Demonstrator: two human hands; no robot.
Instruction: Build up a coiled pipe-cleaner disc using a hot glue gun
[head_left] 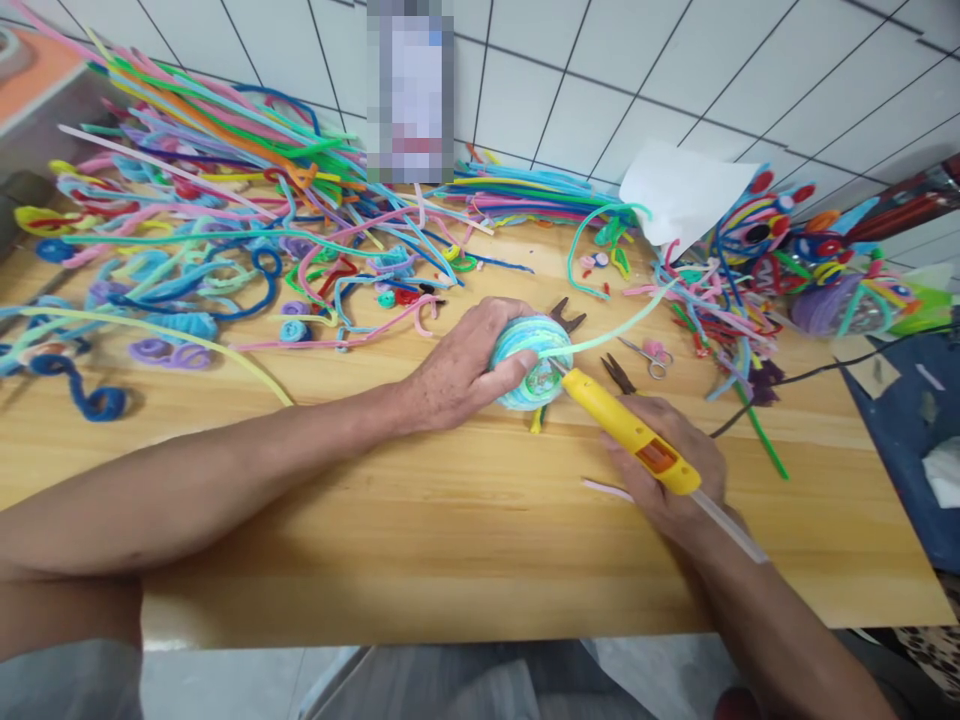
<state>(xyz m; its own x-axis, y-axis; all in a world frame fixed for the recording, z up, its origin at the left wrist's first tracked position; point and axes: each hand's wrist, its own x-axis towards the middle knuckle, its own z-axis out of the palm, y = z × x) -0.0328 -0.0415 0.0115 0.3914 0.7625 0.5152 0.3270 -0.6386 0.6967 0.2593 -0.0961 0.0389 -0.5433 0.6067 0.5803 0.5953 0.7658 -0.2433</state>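
My left hand (pixel 469 365) is wrapped round a ball of coiled blue and green pipe cleaner (pixel 525 340), its thumb across the front. A loose pale green pipe cleaner (pixel 622 328) runs from the ball up to the right. In my right hand (pixel 675 450) is a yellow hot glue gun (pixel 615 415), a clear glue stick (pixel 731 525) coming out of its back end. The nozzle meets the ball's right side, close to my left thumb; whether it touches is hard to see. A small yellow piece (pixel 537 420) shows under the ball.
Pliers (pixel 568 315) with dark jaws, a second dark-jawed tool (pixel 619 373) and small scissors (pixel 651 358) lie near the ball. Heaped pipe cleaners (pixel 195 250) cover the left and back. Finished colourful figures (pixel 855 300) stand at right, by a black cord (pixel 810 375).
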